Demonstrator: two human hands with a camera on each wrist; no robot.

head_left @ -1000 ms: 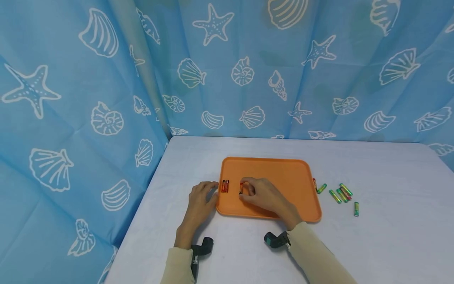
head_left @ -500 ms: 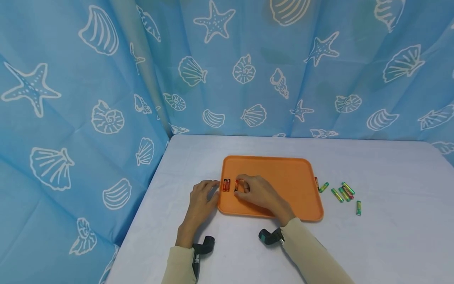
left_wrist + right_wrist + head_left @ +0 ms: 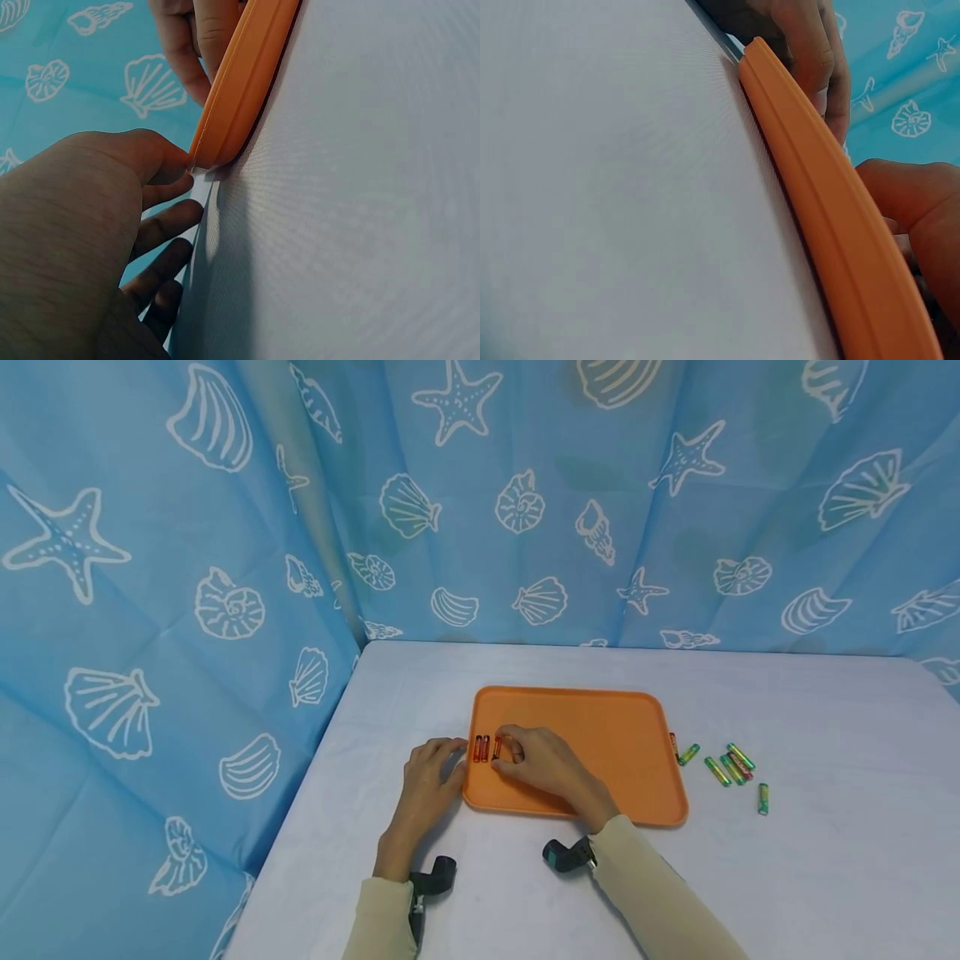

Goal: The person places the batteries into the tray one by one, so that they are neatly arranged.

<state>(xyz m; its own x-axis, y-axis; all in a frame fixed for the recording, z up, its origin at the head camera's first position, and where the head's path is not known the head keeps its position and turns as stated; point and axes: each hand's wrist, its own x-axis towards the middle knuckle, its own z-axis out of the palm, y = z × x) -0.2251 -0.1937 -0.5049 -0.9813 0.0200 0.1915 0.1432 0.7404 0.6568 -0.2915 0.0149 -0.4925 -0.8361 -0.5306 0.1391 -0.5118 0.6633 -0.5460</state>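
Note:
An orange tray (image 3: 592,735) lies on the white-covered table. My right hand (image 3: 551,766) reaches over its left half and pinches a red-and-black battery (image 3: 497,749) lengthwise, thumb at the near end and forefinger at the far end. Just left of it, a pair of red batteries (image 3: 481,748) lies side by side inside the tray's left rim. My left hand (image 3: 427,783) rests at that left side, its fingers loosely bent and spread. In the left wrist view, the left thumb (image 3: 154,155) touches the corner of the tray's rim. The tray wall hides the batteries in both wrist views.
Right of the tray are several loose green batteries (image 3: 717,771), one apart at the near right (image 3: 763,799). A red battery (image 3: 672,745) sits against the tray's right edge, and another red one (image 3: 741,767) lies among the green. A blue shell-patterned curtain (image 3: 540,527) hangs behind the table.
My right hand has slid left across the tray with the pinched battery, bringing it close to the pair. My left hand stays at the tray's left edge. The head view has shifted slightly.

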